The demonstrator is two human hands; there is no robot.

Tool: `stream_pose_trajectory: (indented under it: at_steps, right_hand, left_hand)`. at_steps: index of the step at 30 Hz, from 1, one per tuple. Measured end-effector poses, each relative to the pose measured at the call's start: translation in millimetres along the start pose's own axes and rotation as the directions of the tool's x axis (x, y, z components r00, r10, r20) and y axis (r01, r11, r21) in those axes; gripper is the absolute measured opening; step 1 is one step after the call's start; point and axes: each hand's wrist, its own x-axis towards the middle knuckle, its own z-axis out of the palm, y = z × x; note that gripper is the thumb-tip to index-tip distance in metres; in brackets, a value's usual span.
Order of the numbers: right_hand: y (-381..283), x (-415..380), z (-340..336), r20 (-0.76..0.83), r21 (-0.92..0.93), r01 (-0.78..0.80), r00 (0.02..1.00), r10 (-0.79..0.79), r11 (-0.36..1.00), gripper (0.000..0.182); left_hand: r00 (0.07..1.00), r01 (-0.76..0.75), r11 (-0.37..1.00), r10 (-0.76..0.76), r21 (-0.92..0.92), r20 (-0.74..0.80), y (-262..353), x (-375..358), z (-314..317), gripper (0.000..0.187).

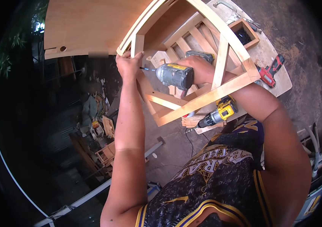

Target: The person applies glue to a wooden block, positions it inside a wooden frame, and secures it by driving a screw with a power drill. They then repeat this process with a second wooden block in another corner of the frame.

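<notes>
My left hand (pixel 128 66) grips the upright of a pale wooden frame (pixel 200 94) at its left corner, thumb on one side and fingers around the other. Through the frame's opening reaches my right arm, and my right hand (pixel 198 67) is closed around the handle of a grey and yellow cordless impact driver (pixel 174 75). The driver lies sideways, its long bit pointing left at the upright just below my left fingers. Part of the right hand's grip is hidden behind the driver's body. A wide plywood panel (pixel 85 26) extends from the frame at upper left.
Below the frame, a yellow cordless drill (pixel 217 113) lies near my body. On the worktable (pixel 282 81) at right are a red cordless tool (pixel 270 73), a wooden box of dark screws (pixel 253 39) and a clamp (pixel 231 8). Wood scraps (pixel 108 126) litter the floor at left.
</notes>
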Motion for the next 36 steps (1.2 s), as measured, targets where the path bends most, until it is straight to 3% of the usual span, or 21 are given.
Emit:
stream_pose_trajectory:
  at_steps: [3, 4, 8, 10, 12, 13, 14, 17, 20, 22, 26, 28, 30, 32, 36]
  right_hand:
    - [7.9, 0.1, -2.1, 0.074, -0.024, -0.047, 0.996, 0.049, 0.999, 0.028]
    - [9.8, 0.9, -1.5, 0.073, -0.031, -0.030, 0.997, 0.032, 0.999, 0.031]
    - [13.0, -0.7, 2.1, -0.005, -0.011, 0.037, 0.999, -0.037, 0.999, 0.034]
    - [11.7, 1.5, 0.7, -0.020, 0.027, 0.038, 0.999, -0.038, 0.999, 0.037]
    - [11.4, -0.5, 0.9, -0.018, 0.010, 0.036, 0.999, -0.036, 0.999, 0.040]
    - [14.9, -1.5, 3.8, -0.055, -0.019, 0.046, 0.997, -0.047, 0.999, 0.042]
    - [17.1, -0.4, 4.3, -0.017, 0.101, 0.027, 1.000, -0.025, 0.994, 0.043]
    - [17.3, -4.9, 9.6, -0.005, 0.166, -0.042, 0.999, 0.043, 0.985, 0.042]
    - [16.8, -6.0, 12.7, -0.113, 0.075, 0.042, 0.993, -0.033, 0.996, 0.037]
    - [15.8, -2.4, 11.1, -0.083, -0.035, 0.022, 0.996, -0.025, 0.999, 0.034]
    - [19.9, -1.8, 13.2, -0.089, 0.000, 0.034, 0.995, -0.034, 0.999, 0.032]
    - [14.8, -2.8, 10.9, -0.026, -0.094, -0.015, 1.000, 0.013, 0.995, 0.033]
    - [18.0, 0.4, 14.1, -0.075, -0.065, 0.025, 0.997, -0.029, 0.998, 0.034]
    - [22.6, 7.5, 12.1, 0.057, -0.088, 0.021, 0.998, -0.016, 0.996, 0.034]
    - [19.7, 8.7, 13.0, 0.030, -0.123, 0.064, 0.998, -0.061, 0.990, 0.037]
  left_hand:
    - [0.994, 0.061, 0.995, -0.053, -0.079, 0.100, -10.0, 8.0, 3.6, 0.043]
    - [0.998, -0.051, 0.996, 0.053, -0.072, 0.017, -24.4, 13.4, 11.2, 0.043]
    - [0.997, -0.056, 0.992, 0.061, -0.115, 0.044, 0.3, 0.5, 3.3, 0.032]
    - [0.995, -0.101, 0.992, 0.102, -0.069, 0.013, -2.2, 0.8, 4.6, 0.035]
    - [0.997, -0.041, 0.979, 0.053, -0.198, 0.054, -13.0, 8.6, 9.0, 0.032]
    - [0.998, -0.004, 0.985, 0.015, -0.172, 0.065, -18.0, 11.4, 9.5, 0.033]
    - [0.997, 0.011, 0.980, 0.005, -0.199, 0.080, -17.6, 11.3, 9.4, 0.033]
    - [0.997, -0.012, 0.986, 0.025, -0.167, 0.074, -17.2, 11.9, 8.0, 0.032]
    - [0.997, 0.009, 0.989, 0.003, -0.145, 0.081, -17.3, 12.0, 7.8, 0.031]
    - [0.997, -0.039, 0.990, 0.047, -0.135, 0.059, -19.6, 12.3, 8.4, 0.031]
    - [0.998, -0.011, 0.988, 0.020, -0.157, 0.054, -16.6, 10.3, 9.3, 0.032]
    - [0.995, 0.010, 0.961, 0.017, -0.277, 0.095, -21.9, 11.9, 9.8, 0.032]
    - [0.997, -0.007, 0.975, 0.025, -0.223, 0.076, -20.2, 9.9, 8.5, 0.032]
    - [0.998, -0.029, 0.985, 0.039, -0.172, 0.055, -20.8, 12.2, 9.8, 0.032]
    - [0.998, 0.008, 0.983, 0.003, -0.182, 0.064, -12.6, 4.9, 7.2, 0.031]
